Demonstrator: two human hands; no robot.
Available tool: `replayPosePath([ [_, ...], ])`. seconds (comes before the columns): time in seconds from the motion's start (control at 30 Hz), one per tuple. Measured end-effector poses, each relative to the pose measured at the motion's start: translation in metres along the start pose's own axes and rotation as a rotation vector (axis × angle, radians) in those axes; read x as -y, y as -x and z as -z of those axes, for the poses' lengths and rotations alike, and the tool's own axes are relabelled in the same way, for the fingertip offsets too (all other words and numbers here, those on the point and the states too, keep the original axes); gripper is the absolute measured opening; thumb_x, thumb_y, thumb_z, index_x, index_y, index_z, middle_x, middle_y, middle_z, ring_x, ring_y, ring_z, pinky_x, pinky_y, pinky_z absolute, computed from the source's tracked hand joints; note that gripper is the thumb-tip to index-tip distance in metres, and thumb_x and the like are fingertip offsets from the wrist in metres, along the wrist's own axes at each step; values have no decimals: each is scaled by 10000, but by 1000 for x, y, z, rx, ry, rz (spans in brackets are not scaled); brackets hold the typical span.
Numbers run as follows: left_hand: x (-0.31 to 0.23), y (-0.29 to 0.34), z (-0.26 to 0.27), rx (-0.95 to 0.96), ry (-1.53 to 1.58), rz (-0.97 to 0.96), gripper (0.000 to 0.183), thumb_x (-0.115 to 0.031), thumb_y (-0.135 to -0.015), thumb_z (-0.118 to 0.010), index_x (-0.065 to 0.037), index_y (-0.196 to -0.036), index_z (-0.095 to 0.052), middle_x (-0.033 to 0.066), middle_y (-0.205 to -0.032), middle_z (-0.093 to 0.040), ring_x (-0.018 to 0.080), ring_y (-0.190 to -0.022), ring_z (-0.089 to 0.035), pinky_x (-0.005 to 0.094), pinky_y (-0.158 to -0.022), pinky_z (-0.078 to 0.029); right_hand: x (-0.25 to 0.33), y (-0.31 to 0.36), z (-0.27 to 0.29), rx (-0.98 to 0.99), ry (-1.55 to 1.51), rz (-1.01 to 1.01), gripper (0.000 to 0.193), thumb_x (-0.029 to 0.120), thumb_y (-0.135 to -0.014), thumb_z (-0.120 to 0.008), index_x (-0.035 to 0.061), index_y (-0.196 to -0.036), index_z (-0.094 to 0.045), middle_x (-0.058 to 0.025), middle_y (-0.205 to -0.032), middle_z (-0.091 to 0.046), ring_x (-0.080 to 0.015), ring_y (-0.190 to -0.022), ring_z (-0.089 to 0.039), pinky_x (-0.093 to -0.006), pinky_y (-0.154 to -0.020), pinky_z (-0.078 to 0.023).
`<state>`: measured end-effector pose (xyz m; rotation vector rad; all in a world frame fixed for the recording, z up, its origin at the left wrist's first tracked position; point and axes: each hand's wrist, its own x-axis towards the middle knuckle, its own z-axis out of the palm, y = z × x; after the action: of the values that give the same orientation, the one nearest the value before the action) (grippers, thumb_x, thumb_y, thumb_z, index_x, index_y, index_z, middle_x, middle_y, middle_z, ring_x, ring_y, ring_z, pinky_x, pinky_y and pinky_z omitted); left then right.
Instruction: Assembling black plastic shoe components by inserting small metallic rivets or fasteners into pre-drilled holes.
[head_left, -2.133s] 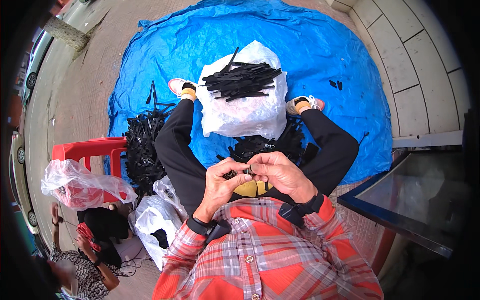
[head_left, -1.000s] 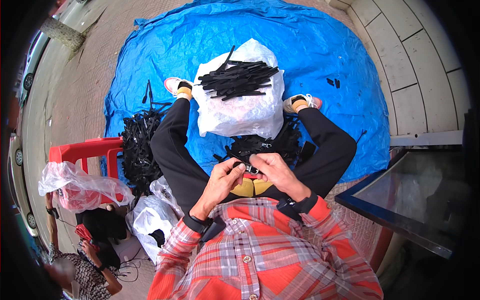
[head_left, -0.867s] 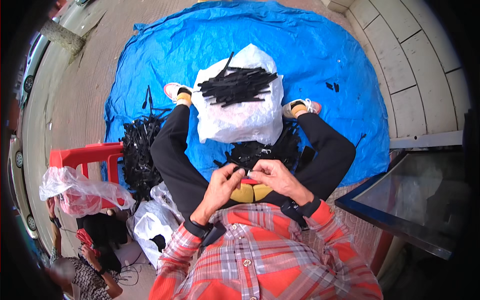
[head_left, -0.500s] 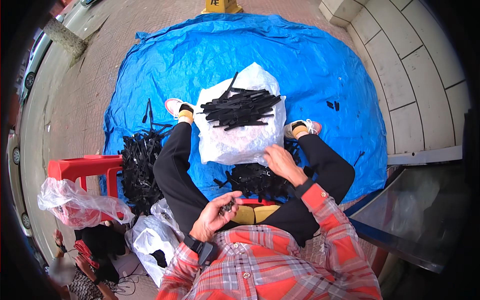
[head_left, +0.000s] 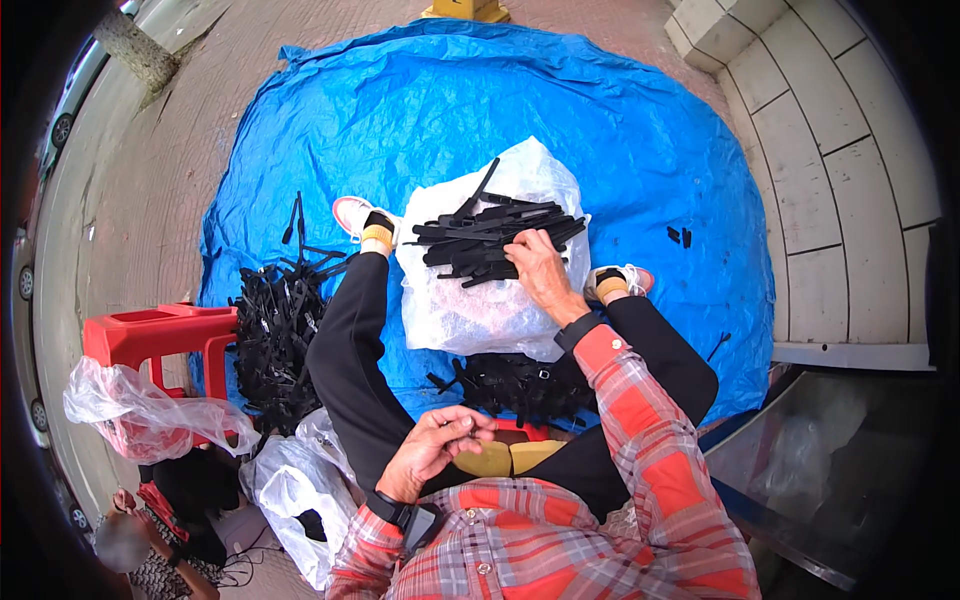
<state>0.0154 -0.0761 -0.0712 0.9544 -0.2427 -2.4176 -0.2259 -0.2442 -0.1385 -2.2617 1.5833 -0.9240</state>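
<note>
My right hand (head_left: 543, 268) reaches onto a heap of black straps (head_left: 470, 236), its bent fingertips pinching at the heap's right end. The heap lies on a stuffed white plastic bag (head_left: 470, 318) between my feet. In front of my belly my left hand (head_left: 438, 446) is curled, palm turned up, around small pieces that are mostly hidden by the fingers. A second pile of black straps (head_left: 520, 383) lies between my legs, just below the bag. Another, larger strap pile (head_left: 272, 345) spreads beside my left leg.
A blue tarp (head_left: 400, 110) covers the ground. On the left stand a red plastic stool (head_left: 150, 325) with a clear bag (head_left: 150, 400) and an open white bag (head_left: 305, 495). Another person (head_left: 165, 545) sits lower left. A glass-sided case (head_left: 800, 440) is at lower right.
My right hand has moved up and away from me, from the bag's near edge onto the strap heap. My left hand's fingers have closed further over the small dark shiny pieces.
</note>
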Motion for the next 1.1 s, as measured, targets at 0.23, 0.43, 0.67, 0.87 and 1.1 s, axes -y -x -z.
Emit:
replayPosePath([
  [0.23,4,0,-8,60,62,-15,231,-173,-887,-519,37,-941,-598,108,-802,-608,156,-624,-561,231,-532,-454,11,-4,36,-300,-277,-296,75,52,-793,-577,12,-851,-602,-93,-832,-607,-219,-759,-559,-319,-673,-451],
  [0.43,1,12,-32,-74,-109,-203,250,-191,-887,-543,0,-1047,-520,29,-607,-495,73,-455,-407,172,-370,-272,67,24,89,22,-1263,-622,339,72,-899,-439,23,-1212,-319,-118,-800,-556,-144,-645,-554,-282,-545,-477],
  [0.67,-1,25,-49,-83,-162,-357,280,-200,-929,-471,22,-1082,-546,34,-713,-554,54,-478,-404,165,-392,-284,123,94,127,239,-1212,-623,299,33,-877,-474,6,-1171,-435,-98,-862,-548,-96,-660,-536,-214,-537,-455],
  [0.87,4,47,-52,-31,-250,-324,292,-113,-887,-532,27,-1142,-522,89,-831,-609,48,-499,-401,154,-409,-271,153,144,123,285,-1260,-686,254,36,-874,-491,-25,-1120,-472,-99,-842,-561,-110,-669,-556,-214,-548,-470],
  [1.1,16,52,-45,23,-264,-333,254,-79,-833,-607,26,-1063,-581,29,-738,-573,33,-494,-377,162,-414,-242,191,155,119,412,-1302,-771,145,69,-882,-517,-2,-1008,-516,-33,-733,-565,-41,-501,-491,-165,-396,-369],
])
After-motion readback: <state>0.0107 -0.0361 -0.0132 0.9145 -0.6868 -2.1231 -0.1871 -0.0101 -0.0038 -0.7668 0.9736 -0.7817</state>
